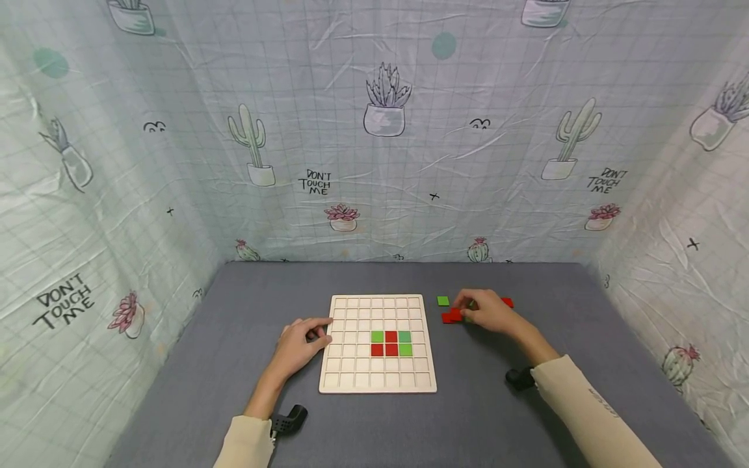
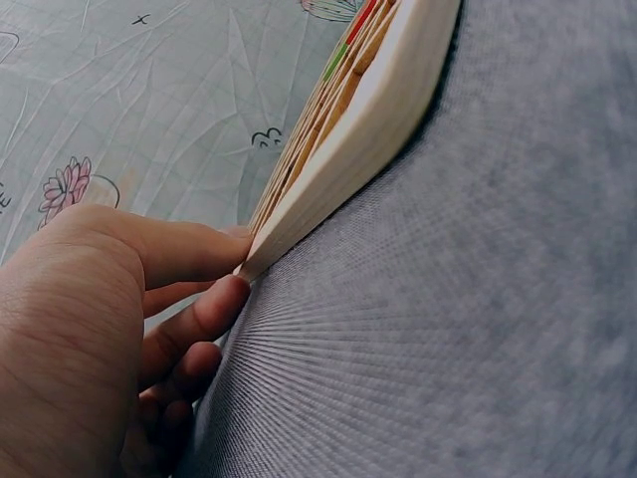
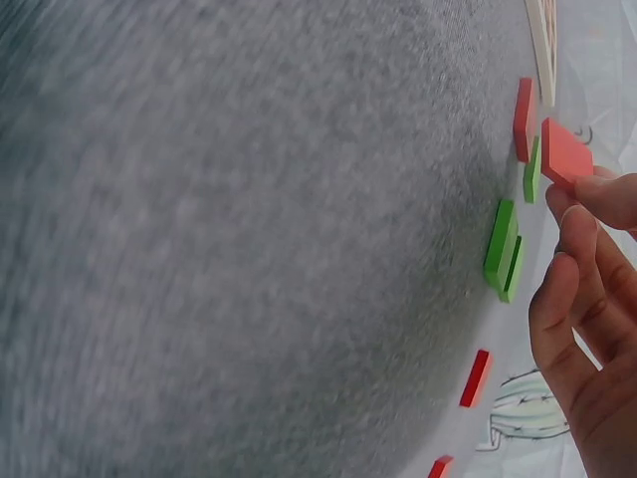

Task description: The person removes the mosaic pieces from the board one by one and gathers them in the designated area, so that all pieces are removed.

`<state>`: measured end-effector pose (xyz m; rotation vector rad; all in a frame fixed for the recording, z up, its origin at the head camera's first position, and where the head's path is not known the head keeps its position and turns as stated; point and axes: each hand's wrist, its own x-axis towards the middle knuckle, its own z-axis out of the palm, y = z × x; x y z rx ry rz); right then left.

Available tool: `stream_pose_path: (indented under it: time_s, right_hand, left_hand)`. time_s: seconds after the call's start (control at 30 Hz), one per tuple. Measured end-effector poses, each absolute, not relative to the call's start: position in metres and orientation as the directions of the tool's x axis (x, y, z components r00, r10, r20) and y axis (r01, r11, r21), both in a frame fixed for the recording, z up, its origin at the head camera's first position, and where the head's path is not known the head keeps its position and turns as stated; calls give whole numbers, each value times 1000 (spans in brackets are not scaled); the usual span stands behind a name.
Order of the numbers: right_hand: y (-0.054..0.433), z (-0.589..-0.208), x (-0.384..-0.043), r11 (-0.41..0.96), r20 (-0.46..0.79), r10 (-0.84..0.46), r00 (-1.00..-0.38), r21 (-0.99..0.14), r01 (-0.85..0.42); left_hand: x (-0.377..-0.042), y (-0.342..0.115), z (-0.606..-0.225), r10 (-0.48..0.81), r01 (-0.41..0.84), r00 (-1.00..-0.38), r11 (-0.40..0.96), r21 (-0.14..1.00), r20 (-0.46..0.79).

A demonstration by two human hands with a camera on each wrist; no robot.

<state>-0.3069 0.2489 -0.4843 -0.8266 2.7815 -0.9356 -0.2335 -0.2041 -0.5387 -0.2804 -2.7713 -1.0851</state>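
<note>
A pale wooden grid board (image 1: 348, 383) lies on the table, with red and green square tiles filling two short rows of cells right of its centre. My left hand (image 1: 297, 344) holds the board's left edge with thumb and index fingertip; the left wrist view shows the fingertips right at the rim. My right hand (image 1: 486, 311) is beyond the board's right side, pinching a red square tile (image 3: 565, 154) between thumb and finger. In the right wrist view, another red tile (image 3: 524, 119) and green tiles (image 3: 501, 244) lie on the table near the fingers.
A single green tile (image 1: 443, 301) lies between the board and the right hand. Behind the right hand is a red tile (image 1: 508, 302). The grey table (image 1: 263, 286) ends at a hanging cloth (image 1: 292, 130) printed with potted cacti, which also covers both sides.
</note>
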Motion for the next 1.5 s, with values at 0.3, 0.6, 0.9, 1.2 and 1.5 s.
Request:
stream_pose_path:
  time_s: [0.3, 0.6, 0.9, 1.2, 1.5]
  right_hand:
    - [265, -486, -307, 681, 68, -498, -864, -587, -439]
    - [283, -482, -307, 681, 36, -465, -885, -624, -383]
    - [303, -483, -305, 721, 24, -429, -903, -592, -359]
    - [316, -488, -305, 752, -10, -400, -916, -575, -322]
    - [320, -488, -305, 748, -17, -392, -920, -588, -308]
  left_hand:
    - [-234, -202, -539, 110, 241, -966, 721, 650, 235]
    - [-233, -202, -537, 109, 227, -970, 712, 664, 216]
    - [-234, -202, -537, 106, 234, -968, 716, 657, 228]
    - [-235, -203, -537, 107, 224, -971, 718, 659, 214]
    - [-235, -202, -536, 110, 220, -973, 717, 662, 205]
